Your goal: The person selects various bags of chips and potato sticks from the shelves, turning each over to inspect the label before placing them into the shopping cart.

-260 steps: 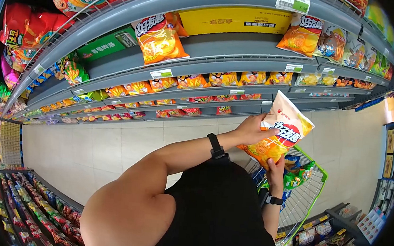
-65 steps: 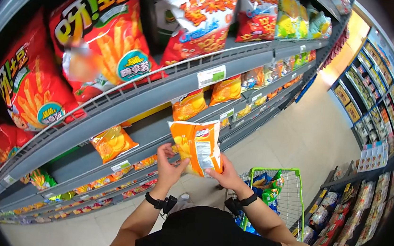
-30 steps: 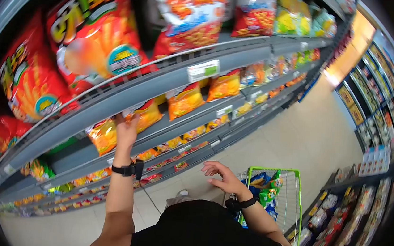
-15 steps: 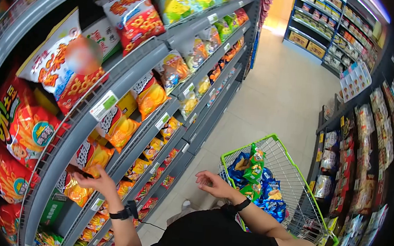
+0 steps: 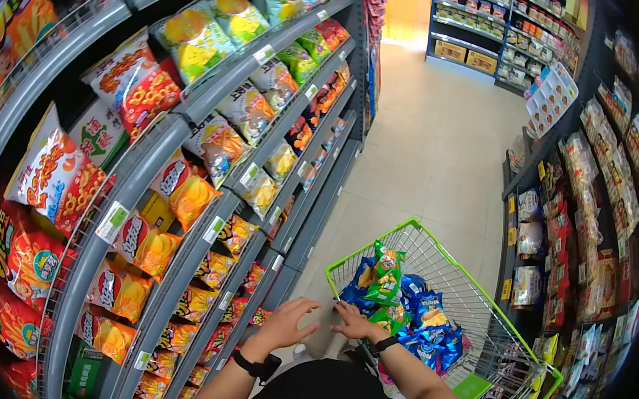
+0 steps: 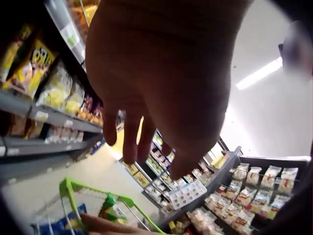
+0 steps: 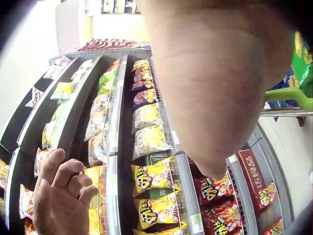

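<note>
My left hand (image 5: pixel 288 326) is in front of my body with relaxed, spread fingers and holds nothing. Its loosely bent fingers also show at the lower left of the right wrist view, where my right hand (image 7: pixel 215 88) fills the upper part. In the head view the right hand reaches across the near left corner of the green-rimmed shopping cart (image 5: pixel 449 250), also without an object. To the left, orange-and-white chip bags (image 5: pixel 120 292) stand in a row on a shelf. Green snack bags (image 5: pixel 386 277) and blue snack bags (image 5: pixel 429 341) lie in the cart.
Grey shelving (image 5: pixel 114 180) with red, yellow and green snack bags runs along the left. A rack of packaged goods (image 5: pixel 535 236) lines the right side beside the cart. Tiled floor (image 5: pixel 425 140) stretches ahead to further shelves (image 5: pixel 467 21).
Both hands first held an orange chip bag; later the left hand was among chip bags on the shelf. It has since drawn back, and the head view has turned toward the aisle and cart.
</note>
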A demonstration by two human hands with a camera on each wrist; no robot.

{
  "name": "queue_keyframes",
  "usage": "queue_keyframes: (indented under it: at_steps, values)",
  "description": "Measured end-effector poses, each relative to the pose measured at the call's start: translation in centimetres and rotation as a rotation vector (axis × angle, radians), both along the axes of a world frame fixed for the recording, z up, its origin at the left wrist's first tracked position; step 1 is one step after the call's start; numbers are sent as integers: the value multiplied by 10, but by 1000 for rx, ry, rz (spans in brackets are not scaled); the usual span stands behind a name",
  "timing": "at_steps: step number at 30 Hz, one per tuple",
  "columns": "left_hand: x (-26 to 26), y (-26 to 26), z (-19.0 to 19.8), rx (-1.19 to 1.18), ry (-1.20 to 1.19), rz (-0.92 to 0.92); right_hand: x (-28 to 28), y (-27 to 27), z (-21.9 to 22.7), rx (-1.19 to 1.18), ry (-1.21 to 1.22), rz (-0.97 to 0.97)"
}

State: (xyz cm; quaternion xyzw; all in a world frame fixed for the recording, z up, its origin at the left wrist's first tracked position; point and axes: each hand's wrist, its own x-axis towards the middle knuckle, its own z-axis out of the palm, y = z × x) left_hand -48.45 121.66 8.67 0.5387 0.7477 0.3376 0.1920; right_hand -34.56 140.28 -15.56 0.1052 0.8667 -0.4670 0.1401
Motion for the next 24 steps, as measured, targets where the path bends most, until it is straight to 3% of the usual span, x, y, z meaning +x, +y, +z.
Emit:
queue_keyframes:
  at_steps: [3, 6, 9, 13, 17, 24]
  values:
    - [-9, 23, 2, -17, 78, -27, 2, 9, 22, 74, -35, -58]
    - [-9, 45, 7, -15, 130, -76, -2, 17, 31, 265, -295, -175]
    - [0, 67, 8, -25, 115, -109, 5, 35, -11, 73, -198, -234]
    - [11, 88, -9, -28, 46, -165, 14, 57, -17, 141, 40, -219]
    - [10, 98, -17, -30, 28, -164, 15, 79, -11, 246, 34, -161]
    - [-10, 107, -29, -72, -16, -110, -5, 129, -5, 380, 11, -224]
